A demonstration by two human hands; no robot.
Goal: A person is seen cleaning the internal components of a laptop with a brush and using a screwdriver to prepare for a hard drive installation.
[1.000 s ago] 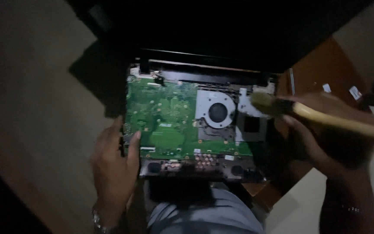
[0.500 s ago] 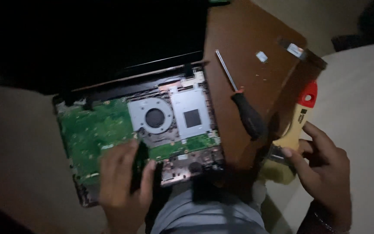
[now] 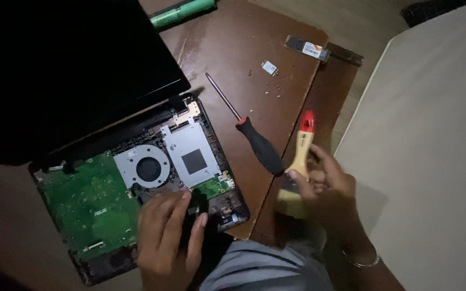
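Observation:
An opened laptop base (image 3: 211,145) lies on my lap, showing a green circuit board (image 3: 90,199), a round fan (image 3: 148,168) and a grey metal plate (image 3: 192,156). My left hand (image 3: 168,237) rests on the near edge of the base, fingers over a small dark part. My right hand (image 3: 327,188) is beside a wooden-handled paintbrush (image 3: 296,161) with a red tip, which lies at the edge of the brown board; the fingers are spread and touch the handle. A screwdriver (image 3: 249,132) with a black grip lies between laptop and brush.
The laptop's dark screen (image 3: 66,70) leans open at upper left. On the brown wooden board (image 3: 244,48) lie a small chip (image 3: 269,67), several tiny screws, a memory stick (image 3: 307,49) and a green cylinder (image 3: 182,12). A pale mattress (image 3: 432,134) fills the right.
The view has swung right and closer. My right hand, which held the brush over the fan a second ago, has brought it down to the board's edge, and its fingers have opened.

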